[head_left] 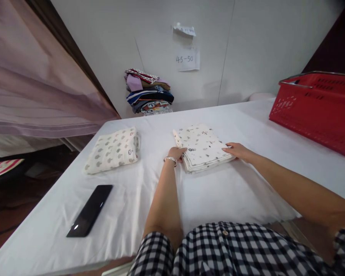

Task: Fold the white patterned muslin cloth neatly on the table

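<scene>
A white cloth with small dark prints (pixel 202 143) lies folded into a thick, layered rectangle on the white-covered table (pixel 218 195). At its left edge is my left hand (pixel 177 153), thumb on top and the other fingers down at the side, partly hidden. My right hand (pixel 238 150) grips the right edge between thumb and fingers. To the left rests a second folded cloth (pixel 113 149), cream with a grey mushroom-like print, which neither hand touches.
A black phone (pixel 90 211) lies at the front left. The red plastic basket (pixel 319 111) stands at the right. Against the wall is a pile of folded clothes (pixel 149 92), near a paper (pixel 188 60) marked 45-50. A pinkish curtain (pixel 43 73) hangs left.
</scene>
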A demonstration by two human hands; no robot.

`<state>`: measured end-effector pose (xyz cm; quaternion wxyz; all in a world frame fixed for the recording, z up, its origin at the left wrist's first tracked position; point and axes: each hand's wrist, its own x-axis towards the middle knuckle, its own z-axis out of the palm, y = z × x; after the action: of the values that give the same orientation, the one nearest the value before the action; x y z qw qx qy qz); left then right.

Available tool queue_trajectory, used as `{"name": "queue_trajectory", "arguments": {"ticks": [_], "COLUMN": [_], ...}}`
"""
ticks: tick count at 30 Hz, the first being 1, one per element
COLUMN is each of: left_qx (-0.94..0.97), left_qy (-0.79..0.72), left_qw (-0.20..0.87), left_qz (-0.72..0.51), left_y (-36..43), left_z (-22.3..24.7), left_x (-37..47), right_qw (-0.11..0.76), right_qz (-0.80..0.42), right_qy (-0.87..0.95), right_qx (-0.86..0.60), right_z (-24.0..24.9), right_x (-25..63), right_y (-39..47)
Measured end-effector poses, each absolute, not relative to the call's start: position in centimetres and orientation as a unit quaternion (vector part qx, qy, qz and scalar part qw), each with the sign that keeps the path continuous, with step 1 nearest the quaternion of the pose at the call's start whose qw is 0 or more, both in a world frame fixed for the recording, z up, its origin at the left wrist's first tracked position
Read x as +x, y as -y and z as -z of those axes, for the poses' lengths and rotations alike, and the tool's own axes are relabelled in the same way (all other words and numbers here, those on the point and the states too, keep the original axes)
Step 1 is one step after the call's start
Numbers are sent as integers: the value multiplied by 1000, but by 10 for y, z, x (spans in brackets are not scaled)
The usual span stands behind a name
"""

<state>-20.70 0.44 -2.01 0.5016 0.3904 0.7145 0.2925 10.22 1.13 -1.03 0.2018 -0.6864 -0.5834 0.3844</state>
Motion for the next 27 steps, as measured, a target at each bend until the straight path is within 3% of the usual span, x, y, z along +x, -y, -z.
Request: {"name": "queue_trajectory", "arguments": {"ticks": [12,18,24,27], "left_qx": [369,337,340,340], "left_qy": [-700,-681,-651,-643], "left_qw": [523,549,575,581], "left_qz": [-316,-349,-360,-365], "left_y": [6,8,8,8], "left_z": [12,14,20,20], "left_x": [-206,-205,-210,-211], "right_qw": [179,98,160,126], "right_qz": [-391,-203,-112,-91], "right_qy": [609,738,833,865], "right_qx": [-667,-636,-518,-477], "right_z": [17,14,-1,8], "right_x": [105,106,55,32], "right_y": [-10,-27,-50,-59]}}
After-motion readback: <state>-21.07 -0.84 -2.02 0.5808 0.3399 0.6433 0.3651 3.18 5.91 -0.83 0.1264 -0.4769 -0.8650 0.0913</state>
